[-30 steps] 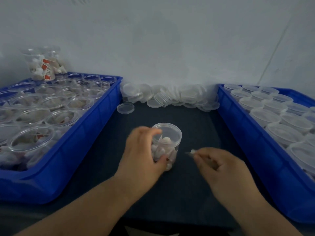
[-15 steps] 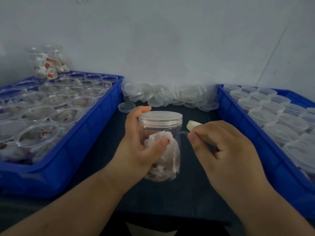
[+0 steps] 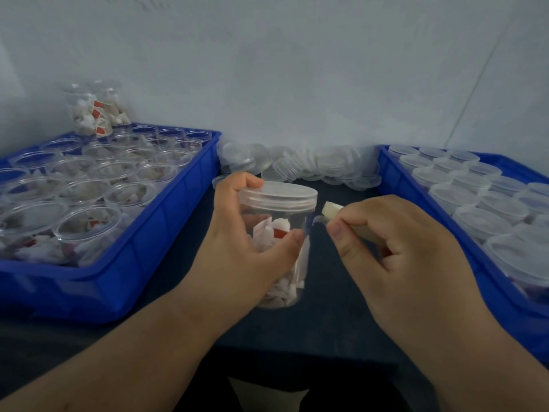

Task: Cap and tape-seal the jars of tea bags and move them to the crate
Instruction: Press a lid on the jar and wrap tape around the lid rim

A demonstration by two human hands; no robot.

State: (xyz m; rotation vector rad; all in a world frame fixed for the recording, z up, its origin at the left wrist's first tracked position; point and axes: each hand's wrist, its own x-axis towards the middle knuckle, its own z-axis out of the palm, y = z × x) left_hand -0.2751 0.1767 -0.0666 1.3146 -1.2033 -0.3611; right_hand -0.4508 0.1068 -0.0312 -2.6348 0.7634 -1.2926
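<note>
Jar of tea bags (image 3: 277, 233), capped, sits in my left hand (image 3: 237, 242) over the worktop (image 3: 326, 316), wrapped round to steady the lid (image 3: 279, 193) seam; my right hand (image 3: 395, 242) pinches the tape (image 3: 331, 210) just beside it, ready to seal.

The left hand (image 3: 237, 248) grips a clear plastic jar (image 3: 276, 230) of white tea bags, capped with a translucent lid (image 3: 279, 193), above the dark worktop (image 3: 326, 316). The right hand (image 3: 401, 251) pinches a pale tape piece (image 3: 331, 209) just beside the lid. A blue plastic crate (image 3: 166, 233) sits at the left edge, a second blue crate (image 3: 386, 173) at the right.
</note>
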